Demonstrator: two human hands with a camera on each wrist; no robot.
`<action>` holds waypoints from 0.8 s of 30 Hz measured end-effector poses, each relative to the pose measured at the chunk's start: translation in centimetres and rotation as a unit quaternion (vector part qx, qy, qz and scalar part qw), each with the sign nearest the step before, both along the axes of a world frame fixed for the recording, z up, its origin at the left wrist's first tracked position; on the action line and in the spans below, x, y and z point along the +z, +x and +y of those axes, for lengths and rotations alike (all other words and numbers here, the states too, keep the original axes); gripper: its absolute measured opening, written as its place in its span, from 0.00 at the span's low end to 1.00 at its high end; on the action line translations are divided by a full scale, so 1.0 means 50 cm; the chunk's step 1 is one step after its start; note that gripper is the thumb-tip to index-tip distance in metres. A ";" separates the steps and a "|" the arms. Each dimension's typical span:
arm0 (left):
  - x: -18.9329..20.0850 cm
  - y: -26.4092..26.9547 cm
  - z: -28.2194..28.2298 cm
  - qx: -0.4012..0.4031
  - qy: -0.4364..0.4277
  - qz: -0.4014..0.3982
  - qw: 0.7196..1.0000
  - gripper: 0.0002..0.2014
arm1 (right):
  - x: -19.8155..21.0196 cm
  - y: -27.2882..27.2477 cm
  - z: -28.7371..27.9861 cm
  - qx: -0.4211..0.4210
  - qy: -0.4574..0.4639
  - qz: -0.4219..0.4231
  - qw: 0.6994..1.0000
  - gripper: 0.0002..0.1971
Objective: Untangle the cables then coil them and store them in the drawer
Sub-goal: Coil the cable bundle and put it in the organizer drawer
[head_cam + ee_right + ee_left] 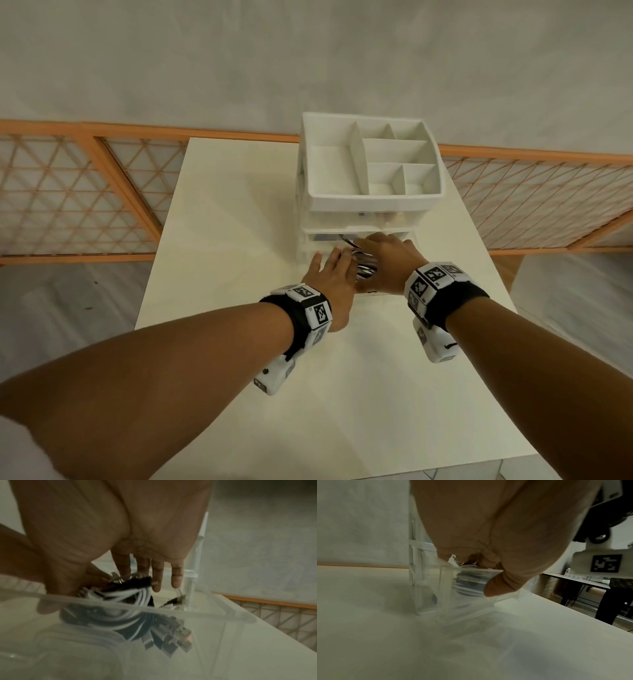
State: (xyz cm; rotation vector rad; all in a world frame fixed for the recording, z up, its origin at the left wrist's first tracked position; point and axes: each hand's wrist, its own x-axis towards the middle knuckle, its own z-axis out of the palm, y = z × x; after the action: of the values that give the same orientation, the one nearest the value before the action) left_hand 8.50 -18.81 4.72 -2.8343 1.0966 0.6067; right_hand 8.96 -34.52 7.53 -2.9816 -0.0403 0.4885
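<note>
A bundle of coiled white and black cables sits in the pulled-out clear bottom drawer of a white organiser. My left hand lies on the bundle's left side and my right hand on its right. In the right wrist view the coil lies behind the drawer's clear front wall, with plug ends fanned out low. The right fingers stretch straight over it. In the left wrist view the left thumb hangs outside the drawer; the other fingers reach inside.
The organiser stands at the back of a white table, its divided top tray bare. An orange lattice railing runs behind the table. A dark table with small items stands to the right.
</note>
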 end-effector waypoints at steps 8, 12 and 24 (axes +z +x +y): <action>0.005 0.018 -0.011 -0.011 0.014 -0.017 1.000 0.43 | -0.040 -0.127 0.005 0.051 0.019 -0.200 0.978 0.16; 0.005 0.018 -0.009 -0.008 -0.002 0.009 1.000 0.44 | -0.104 -0.156 -0.002 0.040 0.020 -0.147 0.988 0.36; 0.022 0.032 -0.009 0.031 -0.084 0.045 0.995 0.39 | -0.081 -0.034 -0.031 0.079 -0.056 -0.166 0.981 0.30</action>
State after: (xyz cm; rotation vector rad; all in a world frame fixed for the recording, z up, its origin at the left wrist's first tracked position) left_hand 10.11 -19.26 5.80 -3.0229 1.1273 0.6850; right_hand 7.26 -36.09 3.46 -3.1516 -0.2918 0.0002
